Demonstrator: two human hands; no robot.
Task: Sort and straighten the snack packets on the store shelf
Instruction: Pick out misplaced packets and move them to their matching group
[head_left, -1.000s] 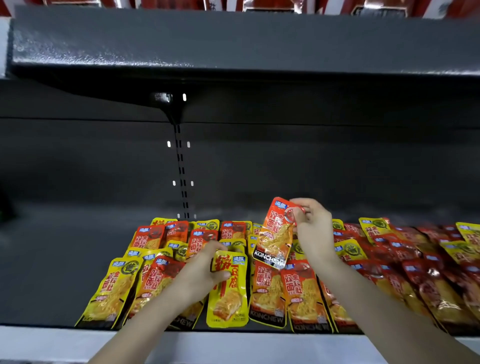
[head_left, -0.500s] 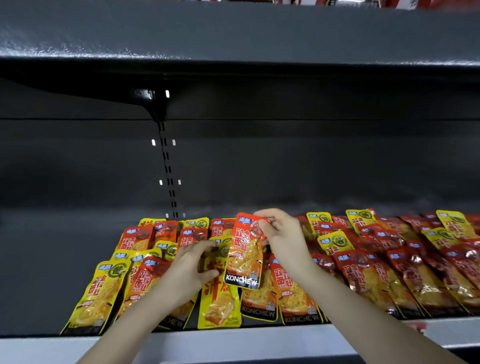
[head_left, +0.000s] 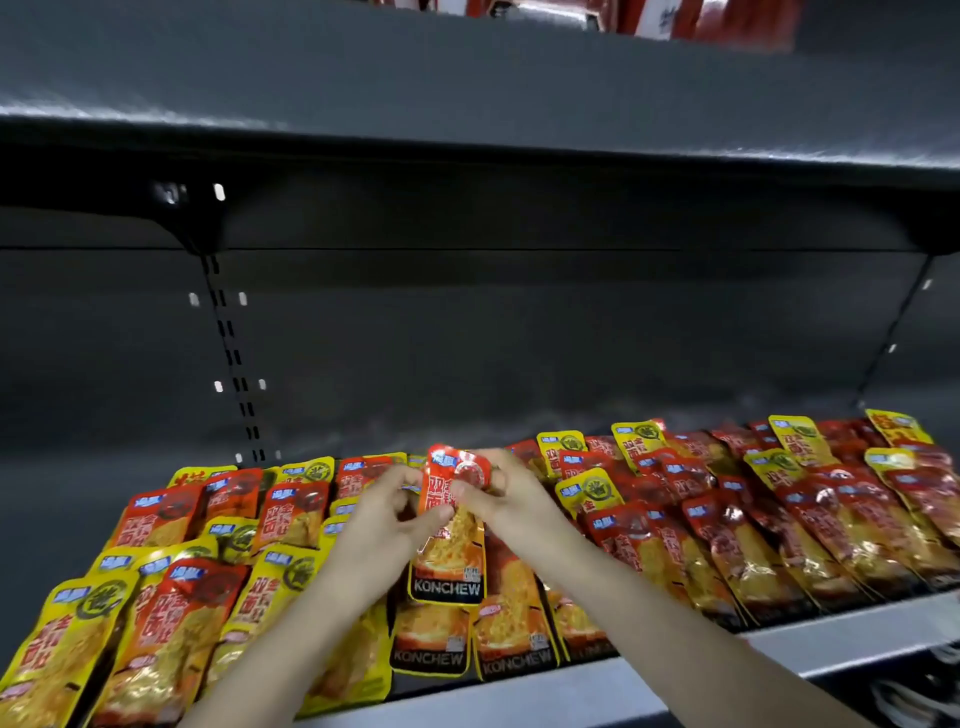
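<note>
An orange packet (head_left: 451, 545) with a black KONCHEW band hangs upright above the rows on the dark shelf. My right hand (head_left: 506, 499) pinches its top corner. My left hand (head_left: 387, 525) grips its left edge, thumb on the front. Below and around them lie overlapping yellow packets (head_left: 62, 644) at the left and red packets (head_left: 810, 525) at the right, with some yellow ones (head_left: 589, 491) mixed among the red.
The shelf's grey front lip (head_left: 857, 639) runs along the bottom right. An overhanging upper shelf (head_left: 467, 93) carries red goods. A slotted upright (head_left: 228, 353) stands at the back left, with bare dark shelf floor (head_left: 67, 499) to the left.
My right hand has carried the orange packet leftward and lower. My left hand has left the yellow packet on the shelf and taken hold of the orange packet's left edge.
</note>
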